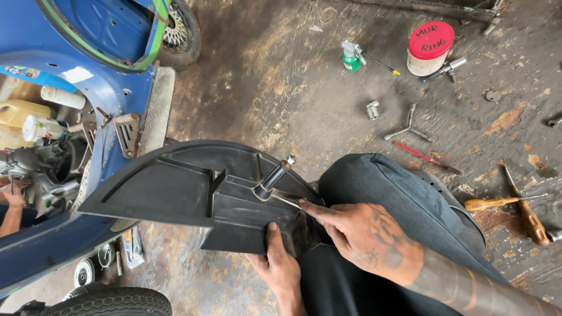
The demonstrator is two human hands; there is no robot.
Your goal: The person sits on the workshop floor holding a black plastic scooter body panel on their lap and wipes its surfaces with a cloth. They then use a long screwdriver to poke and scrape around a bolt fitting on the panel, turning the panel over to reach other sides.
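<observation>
A large black plastic mudguard panel [175, 187] lies across my lap, its ribbed inner side up, with a metal pin [275, 174] standing out of it. My left hand [280, 266] grips the panel's lower edge from below. My right hand [363, 234] holds a thin metal tool [285, 201] with its tip laid against the panel near the base of the pin. My knee in dark trousers [386, 181] is just right of the panel.
A blue scooter body [88, 70] with exposed engine stands at left, another person's hand [13, 196] on it. On the stained concrete floor lie a red-lidded tub [429, 48], green oil can [352, 57], socket [373, 109], three-way wrench [408, 127], red screwdriver [424, 157], yellow-handled screwdriver [497, 202], wooden-handled tool [530, 219]. A tyre [114, 301] sits bottom left.
</observation>
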